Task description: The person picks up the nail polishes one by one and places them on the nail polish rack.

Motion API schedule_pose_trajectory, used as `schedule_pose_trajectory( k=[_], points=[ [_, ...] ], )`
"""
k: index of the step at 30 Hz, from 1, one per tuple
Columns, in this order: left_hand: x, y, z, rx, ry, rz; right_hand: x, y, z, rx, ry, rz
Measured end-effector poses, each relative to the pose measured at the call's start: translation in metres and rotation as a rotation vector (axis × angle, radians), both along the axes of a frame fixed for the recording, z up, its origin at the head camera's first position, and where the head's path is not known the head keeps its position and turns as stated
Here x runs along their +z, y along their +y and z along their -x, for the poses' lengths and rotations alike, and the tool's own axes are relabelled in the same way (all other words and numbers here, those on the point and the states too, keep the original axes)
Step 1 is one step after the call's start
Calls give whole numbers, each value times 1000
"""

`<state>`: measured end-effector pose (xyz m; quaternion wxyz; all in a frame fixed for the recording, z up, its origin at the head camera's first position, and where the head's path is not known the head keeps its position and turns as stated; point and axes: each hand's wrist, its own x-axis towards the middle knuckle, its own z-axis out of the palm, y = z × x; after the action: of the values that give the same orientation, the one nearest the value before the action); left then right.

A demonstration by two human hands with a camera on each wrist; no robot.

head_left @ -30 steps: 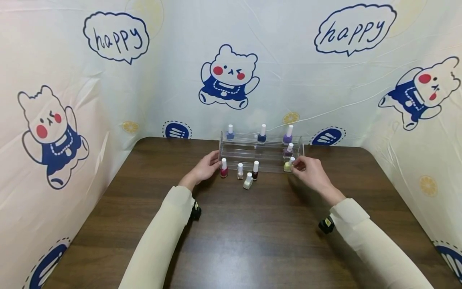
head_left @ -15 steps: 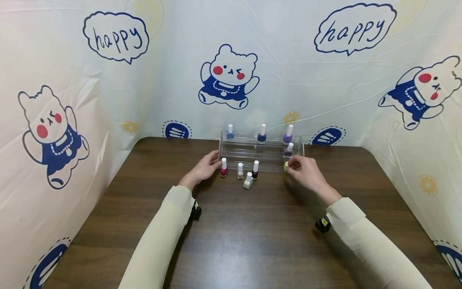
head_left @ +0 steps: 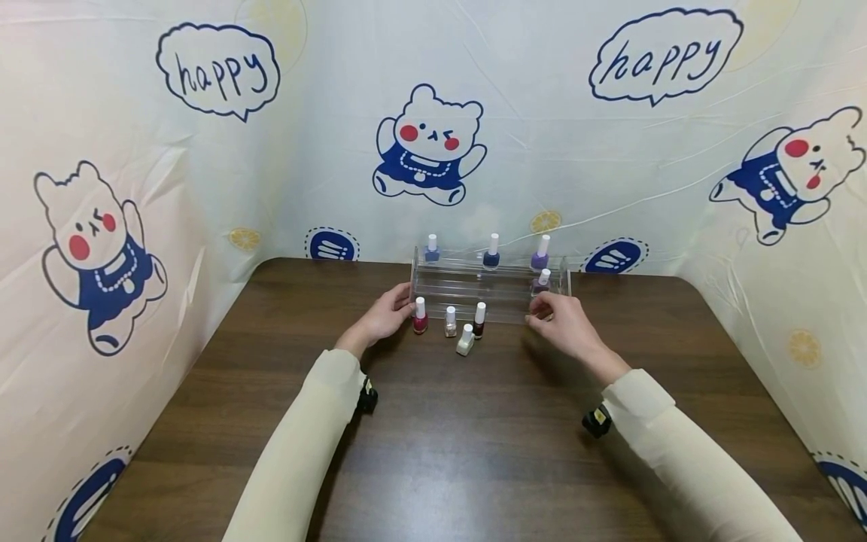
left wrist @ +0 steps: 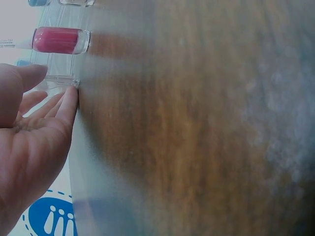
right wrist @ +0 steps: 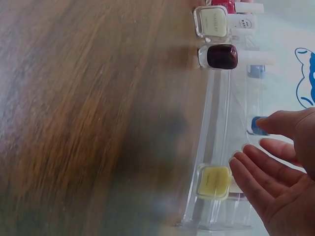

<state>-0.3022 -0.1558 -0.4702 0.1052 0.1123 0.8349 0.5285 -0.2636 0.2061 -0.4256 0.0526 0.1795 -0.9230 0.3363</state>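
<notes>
A clear stepped rack [head_left: 447, 287] stands at the back of the table. My left hand [head_left: 384, 312] touches its left end, fingertips at the lower corner in the left wrist view. My right hand [head_left: 565, 324] is by the rack's right front, fingers extended and holding nothing. A yellow nail polish bottle [right wrist: 214, 182] sits on the lowest step just beside those fingers; in the head view the hand hides it. Before the rack stand a red nail polish [head_left: 420, 316], a small clear-looking one [head_left: 450, 322], a dark red one [head_left: 479, 320] and a pale one [head_left: 465, 340].
On the rack's top step are a light blue bottle [head_left: 432, 249], a navy one [head_left: 491, 256] and a purple one [head_left: 540, 256]. A dusky purple bottle [head_left: 541, 281] sits on the middle step. A printed cloth [head_left: 325, 165] hangs behind the brown table [head_left: 433, 444].
My right hand has let go of the yellow nail polish bottle's cap and shifted left in front of it. The left hand and the other bottles stay where they were.
</notes>
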Motion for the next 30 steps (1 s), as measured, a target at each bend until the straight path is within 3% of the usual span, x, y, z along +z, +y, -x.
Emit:
schedule_pose_trajectory(
  k=[30],
  points=[
    [3,0,-2,3,-6,11,6,-33,0,105,-27,45]
  ],
)
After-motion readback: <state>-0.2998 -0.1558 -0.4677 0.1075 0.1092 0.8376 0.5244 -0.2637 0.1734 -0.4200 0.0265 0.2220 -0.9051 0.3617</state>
